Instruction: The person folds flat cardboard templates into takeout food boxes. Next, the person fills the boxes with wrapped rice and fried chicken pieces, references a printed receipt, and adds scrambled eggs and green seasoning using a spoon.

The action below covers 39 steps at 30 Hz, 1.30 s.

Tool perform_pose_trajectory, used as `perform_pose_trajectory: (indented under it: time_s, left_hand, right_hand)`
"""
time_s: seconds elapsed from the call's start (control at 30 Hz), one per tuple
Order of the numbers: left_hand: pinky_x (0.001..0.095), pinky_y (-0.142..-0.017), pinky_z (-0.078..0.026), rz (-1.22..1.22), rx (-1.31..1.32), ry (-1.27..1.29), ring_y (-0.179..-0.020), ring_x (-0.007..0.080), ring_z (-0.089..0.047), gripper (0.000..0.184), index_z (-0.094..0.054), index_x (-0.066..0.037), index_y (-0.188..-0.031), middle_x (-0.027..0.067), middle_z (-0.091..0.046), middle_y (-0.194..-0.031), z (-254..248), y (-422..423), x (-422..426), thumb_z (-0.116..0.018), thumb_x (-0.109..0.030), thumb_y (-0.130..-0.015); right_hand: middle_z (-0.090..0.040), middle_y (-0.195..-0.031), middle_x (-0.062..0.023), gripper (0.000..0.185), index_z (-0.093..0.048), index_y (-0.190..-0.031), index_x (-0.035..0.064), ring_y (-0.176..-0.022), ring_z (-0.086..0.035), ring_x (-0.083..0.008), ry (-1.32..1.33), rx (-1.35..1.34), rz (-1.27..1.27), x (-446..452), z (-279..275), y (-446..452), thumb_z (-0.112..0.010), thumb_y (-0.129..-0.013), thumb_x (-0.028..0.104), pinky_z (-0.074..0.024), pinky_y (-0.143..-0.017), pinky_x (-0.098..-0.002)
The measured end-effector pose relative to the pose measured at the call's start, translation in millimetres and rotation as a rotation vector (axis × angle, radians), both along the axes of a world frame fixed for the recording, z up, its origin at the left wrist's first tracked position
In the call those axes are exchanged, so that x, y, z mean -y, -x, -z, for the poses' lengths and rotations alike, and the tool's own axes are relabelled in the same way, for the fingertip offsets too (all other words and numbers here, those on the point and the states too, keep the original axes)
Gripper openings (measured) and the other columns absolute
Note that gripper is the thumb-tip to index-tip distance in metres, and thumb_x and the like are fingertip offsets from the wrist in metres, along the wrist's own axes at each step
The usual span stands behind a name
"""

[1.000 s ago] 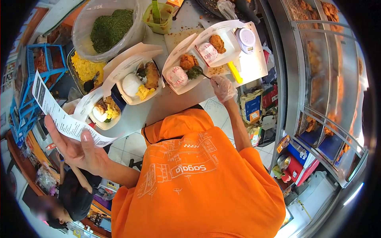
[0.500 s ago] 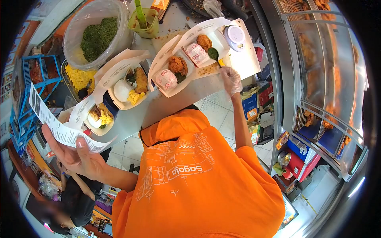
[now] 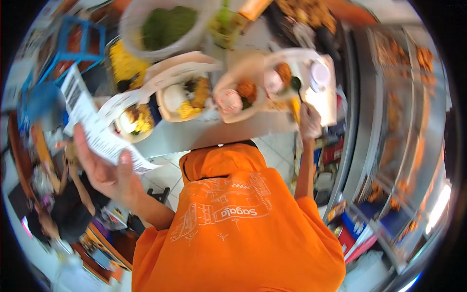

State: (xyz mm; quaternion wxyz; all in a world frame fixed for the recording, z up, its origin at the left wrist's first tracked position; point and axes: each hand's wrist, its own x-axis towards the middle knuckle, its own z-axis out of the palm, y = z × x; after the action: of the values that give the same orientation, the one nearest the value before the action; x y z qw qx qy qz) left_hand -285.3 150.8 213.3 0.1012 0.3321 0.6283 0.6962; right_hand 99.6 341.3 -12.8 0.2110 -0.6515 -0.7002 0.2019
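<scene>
My left hand (image 3: 104, 168) grips a long printed paper receipt (image 3: 99, 134) between thumb and fingers, left of the counter. In a clear plastic glove, my right hand (image 3: 310, 121) is closed on a spoon (image 3: 296, 84) with dark green food in its bowl. The spoon lies over the right side of the rightmost open paper food box, by its fried chicken (image 3: 283, 72) and wrapped rice (image 3: 273, 82). The neighbouring box has wrapped rice (image 3: 228, 100) and fried chicken (image 3: 247, 90). Further left, two boxes hold white rice (image 3: 175, 97) and yellow shreds (image 3: 145, 121).
A white kitchen scale (image 3: 319, 75) stands right of the boxes. Behind them are a lined tub of shredded greens (image 3: 170, 28), a tray of yellow shreds (image 3: 127, 61) and a green container (image 3: 226, 31). Fried-food racks (image 3: 394, 117) are at right. Another person (image 3: 68, 204) is at lower left.
The view has swung, so the counter and boxes appear further right and the picture is blurred. Both hands keep hold of the receipt and the spoon. The spoon remains by the rightmost box.
</scene>
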Motion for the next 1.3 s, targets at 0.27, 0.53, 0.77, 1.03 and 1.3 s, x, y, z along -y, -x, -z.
perform_pose_trajectory:
  time_s: [0.27,0.53,0.77,1.03,1.3]
  left_hand:
    - [0.0256,-0.09,-0.048,-0.259,0.083,0.025,-0.113,0.0174,-0.056,0.074,-0.035,0.004,-0.144,0.0182,-0.052,-0.134,-2,25,70,-0.07,0.002,-0.078]
    - [0.027,-0.091,-0.048,-0.451,-0.001,-0.079,-0.108,0.0167,-0.059,0.071,-0.038,0.006,-0.141,0.0198,-0.057,-0.127,4,130,161,-0.072,0.003,-0.079]
    - [0.0271,-0.089,-0.05,-0.468,0.112,-0.004,-0.109,0.0182,-0.06,0.068,-0.038,0.007,-0.14,0.0208,-0.054,-0.13,31,288,270,-0.069,0.008,-0.08]
    - [0.0283,-0.089,-0.051,-0.625,0.244,0.095,-0.108,0.0192,-0.06,0.065,-0.04,0.008,-0.139,0.0205,-0.052,-0.132,54,370,383,-0.069,0.008,-0.081]
    - [0.0306,-0.092,-0.048,-0.692,0.372,0.112,-0.11,0.0208,-0.059,0.067,-0.037,0.01,-0.139,0.022,-0.055,-0.129,78,408,416,-0.069,0.006,-0.081]
  right_hand:
    - [-0.061,-0.068,-0.015,0.022,-0.067,-0.099,-0.0006,-0.06,-0.055,-0.0137,-0.028,-0.171,-0.437,-33,-139,214,-0.061,-0.089,0.018,-0.0453,-0.06,-0.0316]
    - [-0.07,-0.103,-0.0112,0.024,-0.067,-0.109,0.0036,-0.092,-0.067,-0.0199,-0.498,-0.067,-0.754,-38,-192,413,-0.057,-0.094,0.019,-0.0494,-0.081,-0.0311]
    - [-0.063,-0.076,-0.005,0.024,-0.067,-0.089,-0.0008,-0.068,-0.057,-0.0134,-0.166,-0.351,-0.934,124,-172,629,-0.059,-0.094,0.021,-0.0457,-0.063,-0.028]
    - [-0.066,-0.089,-0.015,0.03,-0.068,-0.087,0.0004,-0.077,-0.065,-0.024,-0.27,-0.05,-1.529,278,-60,988,-0.05,-0.089,0.025,-0.0496,-0.069,-0.0376]
    - [-0.065,-0.118,-0.0152,0.037,-0.071,-0.105,0.006,-0.111,-0.062,-0.0304,0.138,0.364,-0.999,304,44,1163,-0.051,-0.087,0.031,-0.0481,-0.094,-0.0418]
